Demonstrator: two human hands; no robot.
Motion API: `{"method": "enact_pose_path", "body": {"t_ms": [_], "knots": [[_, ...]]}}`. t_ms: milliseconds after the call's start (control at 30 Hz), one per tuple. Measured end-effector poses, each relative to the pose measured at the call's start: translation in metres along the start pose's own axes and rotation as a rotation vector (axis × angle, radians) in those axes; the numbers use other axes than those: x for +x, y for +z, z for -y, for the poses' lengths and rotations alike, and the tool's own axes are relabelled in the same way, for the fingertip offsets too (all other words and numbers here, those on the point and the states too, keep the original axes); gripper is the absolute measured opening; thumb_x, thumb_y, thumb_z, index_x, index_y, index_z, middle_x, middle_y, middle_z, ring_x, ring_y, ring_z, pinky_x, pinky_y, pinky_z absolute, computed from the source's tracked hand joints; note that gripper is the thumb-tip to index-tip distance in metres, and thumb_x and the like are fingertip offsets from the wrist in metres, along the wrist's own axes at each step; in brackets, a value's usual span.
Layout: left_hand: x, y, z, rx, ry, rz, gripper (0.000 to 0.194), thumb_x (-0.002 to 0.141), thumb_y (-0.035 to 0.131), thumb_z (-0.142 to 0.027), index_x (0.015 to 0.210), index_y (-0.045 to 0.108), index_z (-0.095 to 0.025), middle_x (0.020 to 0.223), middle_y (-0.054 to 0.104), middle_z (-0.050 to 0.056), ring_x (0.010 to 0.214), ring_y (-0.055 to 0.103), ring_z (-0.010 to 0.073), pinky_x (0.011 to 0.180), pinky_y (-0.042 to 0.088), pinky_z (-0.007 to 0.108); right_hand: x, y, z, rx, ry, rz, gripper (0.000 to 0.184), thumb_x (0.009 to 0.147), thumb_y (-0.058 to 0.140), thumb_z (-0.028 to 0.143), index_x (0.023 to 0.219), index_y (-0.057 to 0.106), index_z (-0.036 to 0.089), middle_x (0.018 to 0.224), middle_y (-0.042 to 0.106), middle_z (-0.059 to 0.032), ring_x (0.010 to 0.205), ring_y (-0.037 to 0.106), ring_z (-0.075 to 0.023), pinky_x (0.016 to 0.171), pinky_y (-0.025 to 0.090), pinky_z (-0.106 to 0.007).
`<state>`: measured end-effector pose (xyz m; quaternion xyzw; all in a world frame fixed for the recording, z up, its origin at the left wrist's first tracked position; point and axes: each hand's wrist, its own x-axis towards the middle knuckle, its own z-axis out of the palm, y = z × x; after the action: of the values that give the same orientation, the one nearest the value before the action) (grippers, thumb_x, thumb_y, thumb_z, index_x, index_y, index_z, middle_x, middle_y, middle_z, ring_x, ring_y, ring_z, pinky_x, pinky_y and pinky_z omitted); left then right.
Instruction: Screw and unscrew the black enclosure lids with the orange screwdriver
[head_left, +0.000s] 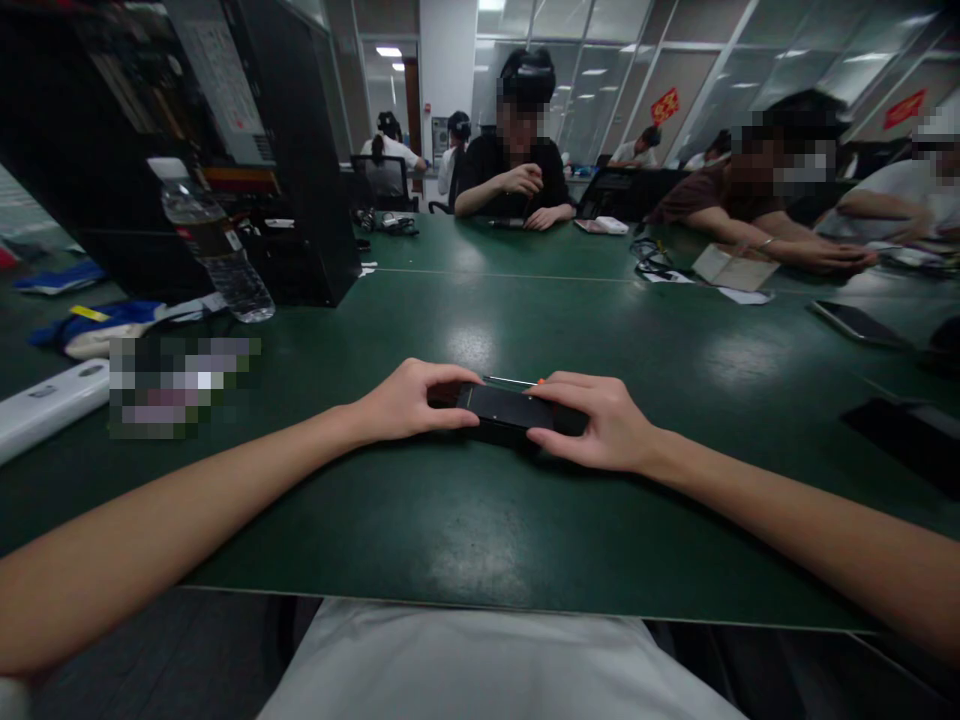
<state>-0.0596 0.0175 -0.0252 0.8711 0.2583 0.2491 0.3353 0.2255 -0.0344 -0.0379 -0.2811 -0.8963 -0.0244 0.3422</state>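
Observation:
A black, flat-topped oblong device [506, 408] sits at the middle of the green table [465, 530], gripped at both ends. My left hand [409, 402] closes on its left end, thumb along the near side and fingers on the far side. On the right end, my right hand [600, 418] holds it the same way. Just behind the device lies a thin metal shaft [510, 380] with an orange end by my right fingers, like a screwdriver; the rest of it is hidden. The underside of the device cannot be seen.
A black computer case [300, 160] and a water bottle [214, 240] stand at the left. Near them are blue-and-white gloves [112, 325] and a white power strip [52, 405]. Cables [652, 258], an open box [735, 268] and a phone [859, 322] lie right. People sit opposite.

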Motion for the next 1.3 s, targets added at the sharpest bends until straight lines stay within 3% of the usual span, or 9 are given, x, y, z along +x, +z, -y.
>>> {"method": "enact_pose_path", "body": {"t_ms": [367,467,533,733,967,1167,1300], "knots": [[0.0016,0.0039,-0.006,-0.016,-0.02,-0.027,0.042,0.088,0.071,-0.043,0.117,0.073,-0.013,0.091,0.074,0.006,0.074,0.064,0.0154,0.066,0.048,0.023,-0.0009,0.0002,-0.0038,0.028,0.042,0.02,0.03,0.097,0.058,0.041,0.105,0.072,0.016,0.088,0.074,-0.0075,0.074,0.068,-0.0156,0.068,0.052,-0.027],[0.0031,0.007,-0.0078,-0.048,-0.049,-0.044,0.037,0.095,0.061,-0.044,0.107,0.076,-0.013,0.084,0.071,0.003,0.071,0.06,0.0145,0.064,0.045,0.023,0.0027,-0.0002,-0.0028,0.091,0.079,0.019,0.033,0.102,0.049,0.034,0.081,0.068,0.018,0.071,0.067,-0.0027,0.063,0.061,-0.0121,0.063,0.047,-0.025],[0.0042,0.0083,-0.0083,-0.06,-0.073,-0.063,0.038,0.098,0.055,-0.044,0.095,0.076,-0.012,0.076,0.066,0.001,0.068,0.057,0.0138,0.063,0.042,0.023,0.0053,-0.0006,-0.0015,0.121,0.112,0.012,0.042,0.103,0.047,0.031,0.064,0.056,0.019,0.059,0.056,0.0003,0.054,0.052,-0.01,0.057,0.04,-0.025],[0.0076,0.0077,-0.0091,-0.151,-0.136,-0.116,0.037,0.095,0.057,-0.043,0.077,0.069,-0.013,0.069,0.06,0.0,0.066,0.053,0.0133,0.063,0.042,0.024,0.007,-0.0009,0.0001,0.2,0.224,0.032,0.048,0.103,0.048,0.036,0.058,0.046,0.018,0.055,0.047,0.0021,0.05,0.044,-0.0084,0.053,0.032,-0.026],[0.0074,0.0084,-0.0075,-0.165,-0.142,-0.128,0.037,0.094,0.059,-0.044,0.076,0.069,-0.013,0.069,0.06,0.0,0.066,0.054,0.0132,0.064,0.044,0.024,0.0061,0.0007,-0.004,0.235,0.351,0.005,0.054,0.102,0.049,0.045,0.055,0.041,0.018,0.053,0.04,0.003,0.049,0.038,-0.0076,0.05,0.027,-0.026],[0.0073,0.0083,-0.0046,-0.187,-0.162,-0.123,0.035,0.094,0.059,-0.043,0.087,0.074,-0.012,0.075,0.067,0.003,0.071,0.06,0.0148,0.069,0.049,0.025,0.0062,0.001,-0.0042,0.304,0.428,0.038,0.054,0.101,0.05,0.048,0.057,0.055,0.017,0.052,0.049,0.0023,0.049,0.044,-0.0082,0.05,0.03,-0.025],[0.0076,0.0091,-0.0018,-0.197,-0.171,-0.133,0.038,0.095,0.06,-0.046,0.091,0.076,-0.012,0.079,0.07,0.004,0.073,0.062,0.0155,0.07,0.051,0.026,0.006,0.0017,-0.004,0.319,0.441,0.021,0.055,0.1,0.051,0.049,0.055,0.05,0.017,0.051,0.045,0.0028,0.049,0.04,-0.0079,0.049,0.029,-0.025]]}}
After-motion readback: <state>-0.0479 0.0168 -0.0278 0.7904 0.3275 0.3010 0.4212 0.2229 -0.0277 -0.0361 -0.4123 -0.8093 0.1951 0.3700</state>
